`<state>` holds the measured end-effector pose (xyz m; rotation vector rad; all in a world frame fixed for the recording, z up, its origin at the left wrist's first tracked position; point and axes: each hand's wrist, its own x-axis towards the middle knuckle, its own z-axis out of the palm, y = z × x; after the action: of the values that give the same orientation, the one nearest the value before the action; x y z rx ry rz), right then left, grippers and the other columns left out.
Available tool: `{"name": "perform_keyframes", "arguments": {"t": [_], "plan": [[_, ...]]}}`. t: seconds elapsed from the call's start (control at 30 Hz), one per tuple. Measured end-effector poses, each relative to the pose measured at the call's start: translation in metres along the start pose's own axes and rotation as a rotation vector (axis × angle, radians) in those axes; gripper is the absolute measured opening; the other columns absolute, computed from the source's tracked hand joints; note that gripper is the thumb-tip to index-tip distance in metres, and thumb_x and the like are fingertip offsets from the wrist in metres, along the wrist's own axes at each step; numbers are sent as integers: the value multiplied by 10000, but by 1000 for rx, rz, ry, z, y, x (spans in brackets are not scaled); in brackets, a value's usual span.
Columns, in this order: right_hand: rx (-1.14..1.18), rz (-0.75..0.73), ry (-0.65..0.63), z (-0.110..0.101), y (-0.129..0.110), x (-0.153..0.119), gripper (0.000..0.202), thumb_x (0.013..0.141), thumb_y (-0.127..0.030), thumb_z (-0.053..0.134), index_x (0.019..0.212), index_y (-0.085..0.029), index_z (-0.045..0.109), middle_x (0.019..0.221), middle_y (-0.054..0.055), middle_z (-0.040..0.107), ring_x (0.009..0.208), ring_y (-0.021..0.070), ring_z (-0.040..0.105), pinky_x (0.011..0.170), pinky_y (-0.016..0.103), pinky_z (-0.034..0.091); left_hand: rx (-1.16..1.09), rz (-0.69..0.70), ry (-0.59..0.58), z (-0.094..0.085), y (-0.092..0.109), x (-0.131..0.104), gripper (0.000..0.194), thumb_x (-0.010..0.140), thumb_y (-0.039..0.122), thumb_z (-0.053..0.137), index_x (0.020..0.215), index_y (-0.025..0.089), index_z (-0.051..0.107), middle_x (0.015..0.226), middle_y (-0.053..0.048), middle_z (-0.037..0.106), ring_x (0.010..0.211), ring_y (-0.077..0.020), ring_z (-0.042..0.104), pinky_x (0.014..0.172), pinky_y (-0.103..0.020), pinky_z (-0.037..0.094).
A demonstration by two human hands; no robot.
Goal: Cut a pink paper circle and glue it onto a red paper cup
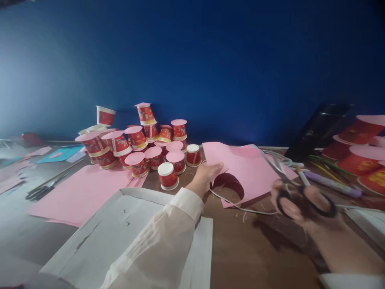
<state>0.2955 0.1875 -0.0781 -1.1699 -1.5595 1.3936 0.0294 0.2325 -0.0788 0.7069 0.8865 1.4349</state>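
My left hand [206, 178] pinches the left edge of a pink paper sheet [249, 168], which is held up off the brown table [237, 249]. A rounded piece has been cut out of the sheet's lower left side. My right hand [303, 208] has its fingers through the black handles of a pair of scissors [296, 190]. The blades point up and left, close to the sheet's right part; whether they touch it I cannot tell. Pink paper scraps lie on the table below.
Red paper cups [136, 164], many topped with pink discs, are stacked at the back left, with more cups [359, 154] at right. A pink paper stack [81, 188], white tray [120, 228], second scissors [45, 190], white cable [240, 208] and dark bottle [315, 128] are around.
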Motion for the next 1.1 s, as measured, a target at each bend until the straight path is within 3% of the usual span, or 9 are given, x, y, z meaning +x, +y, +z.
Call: {"name": "perform_keyframes", "arguments": {"t": [0.07, 0.13, 0.3, 0.7, 0.87, 1.1], "plan": [[134, 4, -128, 10, -7, 13, 699, 750, -770, 535, 1114, -191, 680, 552, 4, 497, 482, 135, 444, 491, 284, 346, 36, -4, -28, 0, 4, -3, 414, 598, 249, 856, 950, 82, 715, 882, -113, 746, 816, -227, 686, 889, -389, 516], [73, 61, -216, 25, -15, 19, 639, 792, -682, 590, 1157, -163, 665, 611, 17, 558, 518, 127, 482, 484, 257, 319, 68, -30, -58, -1, 8, -5, 395, 622, 274, 844, 949, 91, 718, 865, -104, 745, 794, -223, 682, 875, -395, 515], [-86, 117, -192, 50, -24, 14, 630, 845, -653, 566, 1143, -108, 664, 629, 32, 607, 519, 103, 471, 473, 234, 265, 75, -43, -77, 0, 17, -6, 338, 581, 215, 856, 864, 85, 725, 856, -98, 745, 837, -209, 673, 935, -370, 483], [-58, 84, -236, 49, -20, 15, 596, 850, -617, 592, 1155, -110, 665, 651, 26, 614, 551, 109, 510, 495, 236, 331, 50, -66, -152, 8, 13, -10, 382, 573, 214, 869, 899, 78, 724, 925, -123, 745, 844, -231, 682, 913, -403, 500], [27, 66, -195, 49, -21, 15, 589, 847, -604, 604, 1176, -119, 654, 670, 26, 619, 588, 127, 536, 520, 249, 392, 117, -53, -197, 11, 11, -13, 419, 581, 238, 880, 940, 86, 728, 970, -138, 743, 867, -248, 692, 892, -411, 517], [48, 41, -115, 44, -16, 17, 641, 824, -620, 623, 1227, -122, 625, 664, 10, 590, 553, 113, 492, 477, 232, 348, 240, -90, -255, 14, 17, -20, 409, 617, 274, 871, 955, 92, 729, 967, -156, 742, 822, -251, 698, 859, -416, 521]]}}
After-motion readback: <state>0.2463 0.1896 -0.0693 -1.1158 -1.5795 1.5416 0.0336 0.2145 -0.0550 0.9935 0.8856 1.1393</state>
